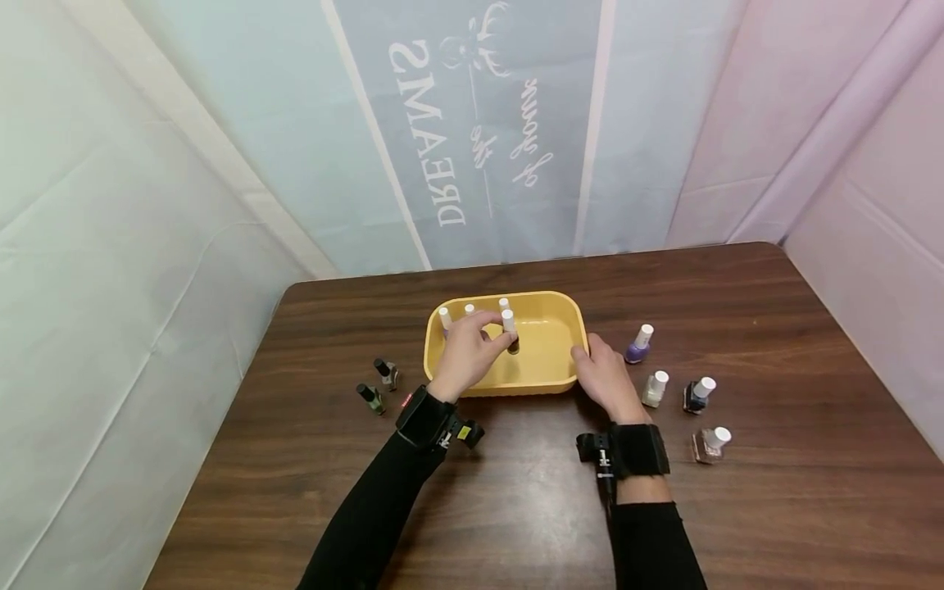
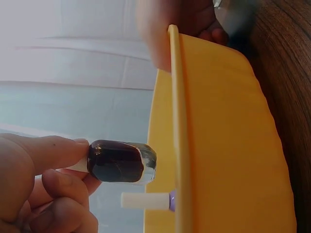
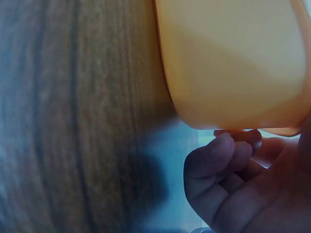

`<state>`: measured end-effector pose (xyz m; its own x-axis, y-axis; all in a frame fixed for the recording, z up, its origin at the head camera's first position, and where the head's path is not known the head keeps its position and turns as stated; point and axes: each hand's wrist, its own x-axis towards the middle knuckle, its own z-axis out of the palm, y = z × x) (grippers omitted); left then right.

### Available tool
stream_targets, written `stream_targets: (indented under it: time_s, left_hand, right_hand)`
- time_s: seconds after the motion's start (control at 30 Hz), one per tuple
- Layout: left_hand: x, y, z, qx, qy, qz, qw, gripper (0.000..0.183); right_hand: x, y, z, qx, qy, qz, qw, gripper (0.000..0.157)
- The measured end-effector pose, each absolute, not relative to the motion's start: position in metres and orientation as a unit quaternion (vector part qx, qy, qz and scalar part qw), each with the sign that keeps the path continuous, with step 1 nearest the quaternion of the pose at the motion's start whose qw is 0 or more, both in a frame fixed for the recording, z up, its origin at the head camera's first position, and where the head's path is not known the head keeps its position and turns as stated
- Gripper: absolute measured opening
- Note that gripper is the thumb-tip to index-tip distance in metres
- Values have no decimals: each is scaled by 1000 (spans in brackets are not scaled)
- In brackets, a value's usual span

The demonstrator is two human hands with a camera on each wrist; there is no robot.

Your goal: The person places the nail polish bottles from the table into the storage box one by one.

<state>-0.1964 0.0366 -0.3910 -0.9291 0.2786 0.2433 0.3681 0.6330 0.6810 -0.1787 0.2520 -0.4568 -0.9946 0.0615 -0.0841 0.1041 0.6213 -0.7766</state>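
Note:
My left hand (image 1: 469,352) is over the yellow plastic basket (image 1: 549,348), pinching a nail polish bottle (image 2: 121,162) by its white cap. Dark polish fills most of the clear glass, and in the head view the bottle hangs upright inside the basket's outline. At the basket's right end, my right hand (image 1: 606,381) grips the rim, its thumb over the edge and its other fingers (image 3: 218,158) curled against the outside wall. White-capped nail polish bottles (image 1: 445,318) stand along the basket's left and far side, partly hidden by my left hand.
Right of the basket stand a purple bottle (image 1: 638,344), a pale one (image 1: 654,389), a dark one (image 1: 696,395) and a brownish one (image 1: 709,446), all white-capped. Two black-capped bottles, one grey (image 1: 388,374) and one green (image 1: 372,399), are on the left. Fabric curtains (image 1: 649,123) surround the wooden table (image 1: 516,508).

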Motion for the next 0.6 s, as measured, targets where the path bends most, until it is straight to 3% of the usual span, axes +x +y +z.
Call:
stream_targets:
  time_s: [0.17,0.6]
  left_hand:
    - [-203,44,-392,-185,-903,-383,57,13]
    - [-222,59,-401,-201,-908,-368,14,23]
  right_hand:
    - [-179,251,-456,44,901,-431,23,36]
    - [-180,254,-458,44,897,-438,28,37]
